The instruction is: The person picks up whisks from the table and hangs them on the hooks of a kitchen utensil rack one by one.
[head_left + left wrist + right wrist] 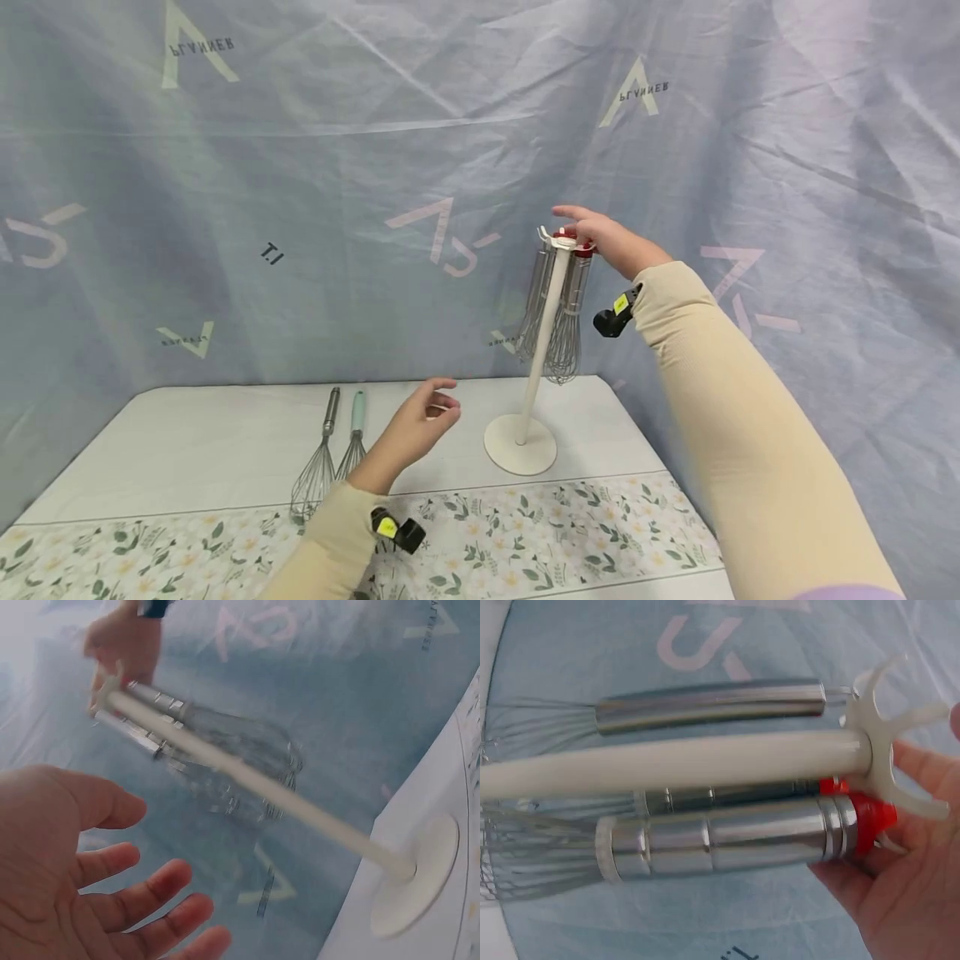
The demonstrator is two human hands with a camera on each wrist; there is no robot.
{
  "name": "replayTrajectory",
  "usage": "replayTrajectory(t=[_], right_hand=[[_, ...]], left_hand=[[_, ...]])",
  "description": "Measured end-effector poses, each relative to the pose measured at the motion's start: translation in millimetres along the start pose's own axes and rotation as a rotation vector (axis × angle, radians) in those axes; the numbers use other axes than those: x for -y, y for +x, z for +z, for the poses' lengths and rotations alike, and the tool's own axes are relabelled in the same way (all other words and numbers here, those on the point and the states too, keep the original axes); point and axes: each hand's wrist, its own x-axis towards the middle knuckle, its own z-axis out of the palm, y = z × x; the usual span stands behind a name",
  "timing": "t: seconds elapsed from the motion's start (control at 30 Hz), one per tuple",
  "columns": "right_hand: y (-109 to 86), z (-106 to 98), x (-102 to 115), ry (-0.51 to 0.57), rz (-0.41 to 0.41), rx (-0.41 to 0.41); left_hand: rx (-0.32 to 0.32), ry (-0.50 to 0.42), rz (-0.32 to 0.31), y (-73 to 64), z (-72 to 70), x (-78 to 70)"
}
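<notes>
Your right hand [606,243] is at the top of the stand [543,333], by a red-capped whisk [757,841] hanging alongside; whether it grips that, I cannot tell. Your left hand [416,427] is released, left of the stand. Farther left, a steel whisk [331,411] and mint whisk [358,412] lie on the table [210,450].

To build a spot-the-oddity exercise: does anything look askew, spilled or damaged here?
Nothing looks spilled or damaged. The white round-based pole stand leans in the head view, but the silver metal whisks tilt similarly, so perhaps camera angle. "PLANNER" lettering on the blue-grey fabric backdrop looks flipped.
</notes>
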Motion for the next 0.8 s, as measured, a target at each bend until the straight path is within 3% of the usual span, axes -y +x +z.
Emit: replayTrajectory(t=[0.07,0.13,0.23,0.43,0.57,0.8], right_hand=[[-5.2,-0.1,3.5,0.022,-0.003,0.005],[-28.2,10.0,20.5,-0.014,-0.016,0.0],[-44.3,18.8,35.6,-0.038,-0.016,-0.009],[-38.3,17.6,34.2,-0.03,-0.008,0.005],[-38.8,15.8,32.1,-0.049,-0.027,0.033],[-41.0,14.4,32.7,-0.097,-0.044,0.051]], left_hand=[[-0.022,-0.028,-0.011,-8.8,-8.4,6.4],[-0.046,-0.049,-0.026,-16.3,-16.4,13.4],[-0.071,-0.091,-0.043,-26.2,-27.3,22.2],[-0.101,-0.124,-0.068,-36.0,-43.2,32.1],[-0.138,-0.113,-0.075,-37.5,-53.6,29.6],[-0.144,-0.119,-0.106,-41.8,-71.7,26.0]])
